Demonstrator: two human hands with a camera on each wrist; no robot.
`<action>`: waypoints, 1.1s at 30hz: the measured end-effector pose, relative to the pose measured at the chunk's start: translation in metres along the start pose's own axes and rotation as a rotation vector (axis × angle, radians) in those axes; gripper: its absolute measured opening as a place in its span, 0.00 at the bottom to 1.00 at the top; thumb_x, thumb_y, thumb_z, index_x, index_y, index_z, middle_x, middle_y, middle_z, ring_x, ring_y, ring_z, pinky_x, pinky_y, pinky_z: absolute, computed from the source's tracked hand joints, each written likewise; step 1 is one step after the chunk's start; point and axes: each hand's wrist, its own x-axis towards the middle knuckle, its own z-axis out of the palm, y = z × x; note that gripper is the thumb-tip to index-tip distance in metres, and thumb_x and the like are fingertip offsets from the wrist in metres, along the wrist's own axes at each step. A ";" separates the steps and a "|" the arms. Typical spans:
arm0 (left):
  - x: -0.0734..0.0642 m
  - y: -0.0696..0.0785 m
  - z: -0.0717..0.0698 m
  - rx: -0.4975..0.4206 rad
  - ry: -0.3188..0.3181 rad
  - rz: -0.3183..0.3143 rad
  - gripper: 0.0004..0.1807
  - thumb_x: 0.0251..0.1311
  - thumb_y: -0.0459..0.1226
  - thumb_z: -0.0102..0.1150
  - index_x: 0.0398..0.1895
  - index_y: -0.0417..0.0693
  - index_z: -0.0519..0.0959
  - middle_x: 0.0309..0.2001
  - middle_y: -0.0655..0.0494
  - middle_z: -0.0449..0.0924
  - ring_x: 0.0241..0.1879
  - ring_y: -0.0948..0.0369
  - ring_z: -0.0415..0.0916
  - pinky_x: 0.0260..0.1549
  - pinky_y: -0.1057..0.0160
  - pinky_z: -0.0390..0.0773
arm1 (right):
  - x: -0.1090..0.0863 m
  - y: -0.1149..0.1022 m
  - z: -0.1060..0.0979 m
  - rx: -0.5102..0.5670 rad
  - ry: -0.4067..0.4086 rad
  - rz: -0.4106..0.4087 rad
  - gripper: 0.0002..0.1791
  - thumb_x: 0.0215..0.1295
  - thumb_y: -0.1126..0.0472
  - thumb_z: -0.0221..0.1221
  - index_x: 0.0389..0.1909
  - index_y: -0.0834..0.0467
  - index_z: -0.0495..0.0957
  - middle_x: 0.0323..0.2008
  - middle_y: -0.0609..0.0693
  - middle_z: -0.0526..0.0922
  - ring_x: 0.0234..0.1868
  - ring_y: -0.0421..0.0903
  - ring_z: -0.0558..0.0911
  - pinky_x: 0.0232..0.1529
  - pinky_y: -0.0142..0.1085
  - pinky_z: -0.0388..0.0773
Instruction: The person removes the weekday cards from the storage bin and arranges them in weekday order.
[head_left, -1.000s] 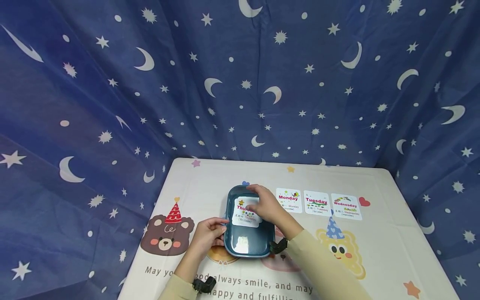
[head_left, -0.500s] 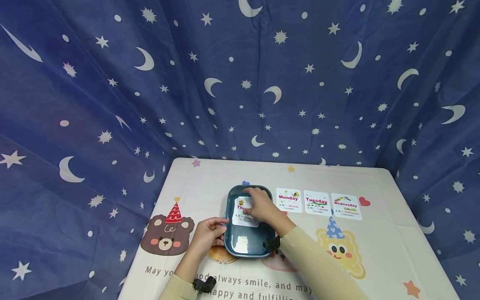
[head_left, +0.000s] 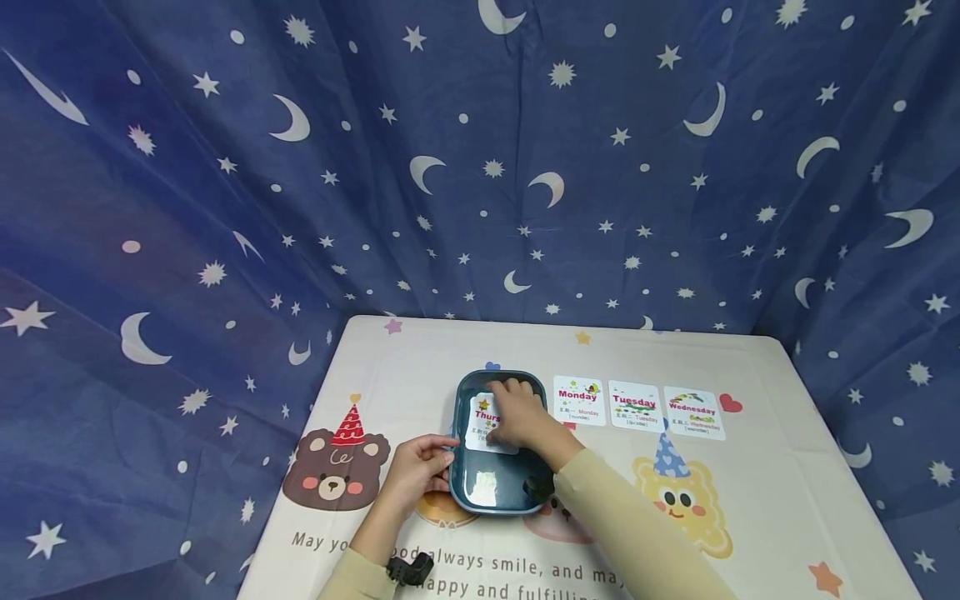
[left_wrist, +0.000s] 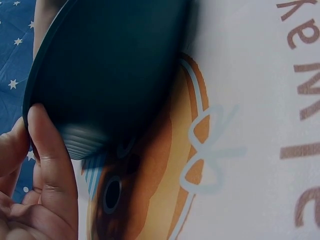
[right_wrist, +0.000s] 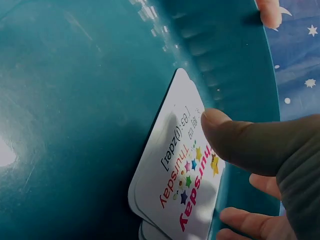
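Observation:
A dark teal rectangular plastic tray (head_left: 468, 492) stands on the table in the head view. At its left rim my left hand (head_left: 417, 468) pinches the wall, the thumb (left_wrist: 44, 130) against the outer side in the left wrist view. Inside lies a small stack of white cards, a Thursday card (head_left: 480, 429) on top. My right hand (head_left: 522, 419) reaches over this card from the right, fingers toward its far edge and thumb (right_wrist: 220, 127) over its face. The thumb seems to touch the card. Part of the lettering is hidden under the hand.
Right of the tray, a Monday card (head_left: 579, 402), a Tuesday card (head_left: 636, 407) and a Wednesday card (head_left: 693, 413) lie in a row. The tablecloth (head_left: 780, 483) is printed with cartoons and lettering. A blue curtain (head_left: 480, 208) hangs behind the table.
My right hand has moved left and further over the Thursday card, its thumb lower on the card than before. The left hand and the tray have stayed where they were.

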 end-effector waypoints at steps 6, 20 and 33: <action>0.000 0.000 0.000 -0.002 0.001 -0.002 0.17 0.72 0.27 0.64 0.61 0.34 0.84 0.32 0.53 0.79 0.25 0.62 0.77 0.22 0.67 0.85 | -0.002 -0.002 0.001 -0.053 -0.026 -0.010 0.59 0.46 0.45 0.86 0.80 0.50 0.67 0.67 0.59 0.75 0.65 0.59 0.71 0.71 0.58 0.74; -0.001 -0.001 0.000 -0.013 -0.007 0.013 0.17 0.72 0.27 0.62 0.61 0.31 0.83 0.31 0.54 0.79 0.24 0.62 0.77 0.22 0.66 0.86 | 0.000 -0.003 0.006 -0.100 -0.021 0.022 0.58 0.46 0.47 0.86 0.78 0.49 0.69 0.66 0.60 0.73 0.60 0.56 0.69 0.67 0.54 0.75; -0.002 0.000 0.000 -0.008 -0.009 0.008 0.17 0.73 0.27 0.62 0.62 0.32 0.82 0.31 0.54 0.80 0.24 0.62 0.77 0.22 0.67 0.85 | 0.002 -0.001 0.009 -0.100 -0.014 0.024 0.57 0.43 0.46 0.87 0.76 0.48 0.71 0.59 0.58 0.74 0.56 0.54 0.68 0.60 0.51 0.74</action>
